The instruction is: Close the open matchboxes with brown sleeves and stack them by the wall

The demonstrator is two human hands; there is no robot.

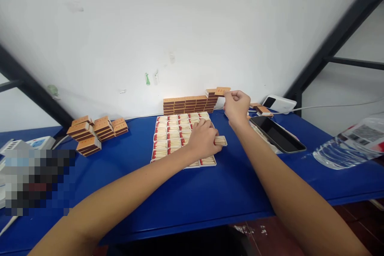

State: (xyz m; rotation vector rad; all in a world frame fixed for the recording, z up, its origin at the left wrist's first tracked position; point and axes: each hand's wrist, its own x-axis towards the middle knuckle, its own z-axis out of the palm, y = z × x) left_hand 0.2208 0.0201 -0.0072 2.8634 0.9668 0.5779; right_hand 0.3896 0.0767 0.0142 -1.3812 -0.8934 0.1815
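My left hand (pixel 204 138) is closed around a small tray of matches (pixel 221 141), above the right side of several rows of open match trays (pixel 161 136). Red match heads and pale sticks show in those trays; my hand hides some of them. My right hand (pixel 238 106) pinches an orange matchbox (pixel 222 90) by its right end, at the top right of a stacked wall of matchboxes (pixel 185 105). Whether that matchbox touches the stack, or has a tray inside it, I cannot tell.
More matchboxes (pixel 103 127) are piled at the left. On the right lie a phone (pixel 277 134), a white power bank (pixel 279 104) with a cable, loose matchboxes (pixel 263 111) and a clear plastic bottle (pixel 351 144). A white wall rises behind the blue table (pixel 132 196).
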